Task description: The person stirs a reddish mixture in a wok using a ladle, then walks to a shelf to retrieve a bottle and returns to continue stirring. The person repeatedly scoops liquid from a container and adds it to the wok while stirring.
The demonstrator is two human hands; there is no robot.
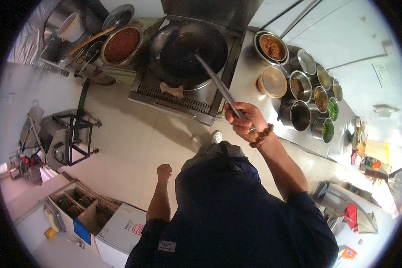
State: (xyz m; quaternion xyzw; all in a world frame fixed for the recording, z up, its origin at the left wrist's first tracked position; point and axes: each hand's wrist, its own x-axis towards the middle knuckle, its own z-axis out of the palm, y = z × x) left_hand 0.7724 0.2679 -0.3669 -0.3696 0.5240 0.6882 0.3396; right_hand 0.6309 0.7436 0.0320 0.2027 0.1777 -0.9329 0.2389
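Note:
In my right hand, which wears a beaded bracelet, is the metal handle of a long utensil. The utensil slants up and left into a large dark wok on the stove; its far end is hard to make out against the dark metal. My left hand hangs beside my body with its fingers curled, touching nothing that I can see. A folded cloth lies at the front edge of the stove, below the wok.
Right of the stove, a steel counter bears several metal pots, a lidded tub and a bowl of reddish food. Left of the wok stands a pot of red sauce. A black metal frame stands at the left.

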